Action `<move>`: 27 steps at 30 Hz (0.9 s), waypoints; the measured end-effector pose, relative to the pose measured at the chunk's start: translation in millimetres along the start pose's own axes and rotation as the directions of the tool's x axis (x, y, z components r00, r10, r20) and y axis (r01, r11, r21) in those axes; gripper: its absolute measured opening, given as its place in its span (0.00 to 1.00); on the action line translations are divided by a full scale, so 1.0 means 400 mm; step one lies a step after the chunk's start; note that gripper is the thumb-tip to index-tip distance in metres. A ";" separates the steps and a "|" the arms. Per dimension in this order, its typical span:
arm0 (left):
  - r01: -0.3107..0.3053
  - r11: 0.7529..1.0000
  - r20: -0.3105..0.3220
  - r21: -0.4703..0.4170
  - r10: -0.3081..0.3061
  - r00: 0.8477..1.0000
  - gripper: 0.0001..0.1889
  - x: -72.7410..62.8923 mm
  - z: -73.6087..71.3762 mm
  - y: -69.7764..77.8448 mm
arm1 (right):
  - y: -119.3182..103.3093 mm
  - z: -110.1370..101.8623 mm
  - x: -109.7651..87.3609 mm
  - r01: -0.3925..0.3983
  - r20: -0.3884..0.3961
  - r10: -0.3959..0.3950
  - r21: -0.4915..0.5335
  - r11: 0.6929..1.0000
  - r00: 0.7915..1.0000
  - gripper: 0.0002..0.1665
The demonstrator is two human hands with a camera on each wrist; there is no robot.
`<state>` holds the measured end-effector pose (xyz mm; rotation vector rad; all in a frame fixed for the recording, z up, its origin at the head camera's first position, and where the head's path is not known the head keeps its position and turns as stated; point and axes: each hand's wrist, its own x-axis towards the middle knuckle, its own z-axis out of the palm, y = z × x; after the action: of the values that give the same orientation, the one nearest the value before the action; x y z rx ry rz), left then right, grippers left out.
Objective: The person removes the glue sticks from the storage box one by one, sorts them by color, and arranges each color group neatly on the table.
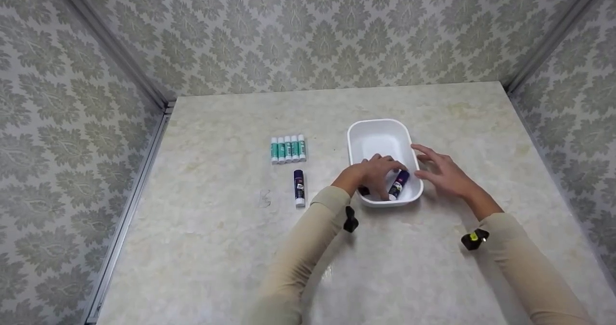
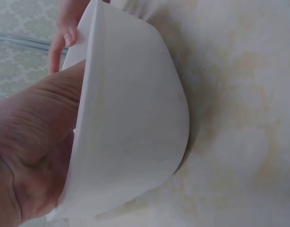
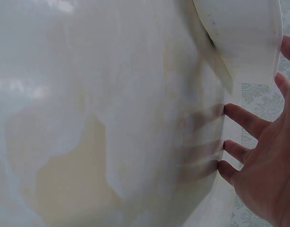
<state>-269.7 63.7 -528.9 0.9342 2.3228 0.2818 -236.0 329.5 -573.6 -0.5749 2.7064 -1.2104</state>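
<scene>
My left hand (image 1: 378, 172) reaches over the near left rim into a white plastic basin (image 1: 380, 122). Its index finger and thumb are at the two ends of a dark blue glue stick (image 1: 399, 184) with a white base, pinching it lengthwise. Part of another dark stick (image 1: 364, 190) shows beneath the palm. In the left wrist view the basin wall (image 2: 131, 104) hides those fingertips. My right hand (image 1: 445, 173) is at the basin's right side, thumb and index finger at the rim, the other fingers spread, as the right wrist view shows.
Left of the basin, a dark blue glue stick (image 1: 299, 188) lies on the marbled table (image 1: 216, 248). Behind it several green-and-white glue sticks (image 1: 288, 149) lie side by side in a row. A small clear piece (image 1: 265, 198) is farther left. Patterned panels (image 1: 298, 36) enclose the table.
</scene>
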 end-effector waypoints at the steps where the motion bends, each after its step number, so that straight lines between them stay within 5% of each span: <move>1: -0.004 1.000 0.000 -0.005 0.004 1.000 0.50 0.001 0.000 -0.001 | -0.001 0.000 0.000 0.000 0.000 0.000 0.004 1.000 1.000 0.43; 13: 0.011 0.992 -0.015 -0.127 -0.013 1.000 0.54 0.005 -0.006 0.000 | -0.004 0.001 0.005 0.022 0.000 -0.022 0.039 0.999 1.000 0.45; 27: -0.078 0.986 -0.115 -0.150 0.061 0.991 0.51 -0.020 -0.032 -0.009 | 0.003 0.002 0.004 0.005 0.001 -0.005 0.021 1.000 1.000 0.43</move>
<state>-275.0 55.9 -516.4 0.9451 2.3316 0.5476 -237.6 329.1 -575.0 -0.5795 2.6896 -1.2387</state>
